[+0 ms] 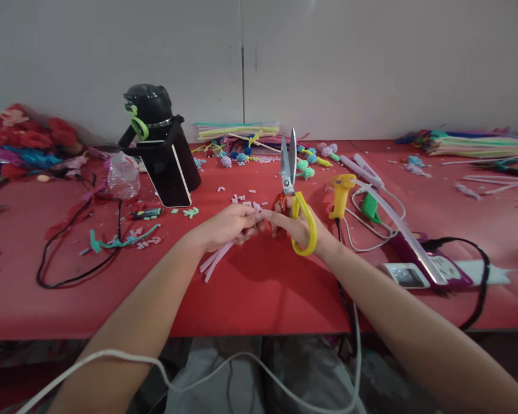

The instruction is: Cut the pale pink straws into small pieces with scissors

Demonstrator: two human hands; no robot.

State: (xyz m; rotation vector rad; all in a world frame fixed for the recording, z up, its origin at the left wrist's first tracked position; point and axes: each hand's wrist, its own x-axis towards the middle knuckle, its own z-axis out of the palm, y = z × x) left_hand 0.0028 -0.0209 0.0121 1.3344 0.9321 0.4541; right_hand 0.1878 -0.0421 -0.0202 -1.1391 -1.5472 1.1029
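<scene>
My left hand (231, 224) is closed around a few pale lilac pipe cleaners (218, 260), whose long ends stick out below it. Their tips come up at the pinched fingertips. My right hand (300, 224) carries a pair of scissors (305, 227) with a yellow handle loop; the blades point up and stand slightly apart. A finger of the right hand reaches across to the pipe cleaner tips at the left fingertips. Small cut lilac bits (242, 198) lie on the red table (259, 287) just beyond the hands.
A black tumbler (149, 106) and a black-cased device (166, 172) stand at back left. On the right lie a yellow glue gun (340, 195) with a clear stick, a power strip (446, 270) and cords. Pipe cleaner bundles (237, 132) rest along the wall. A white cable (207, 376) crosses my lap.
</scene>
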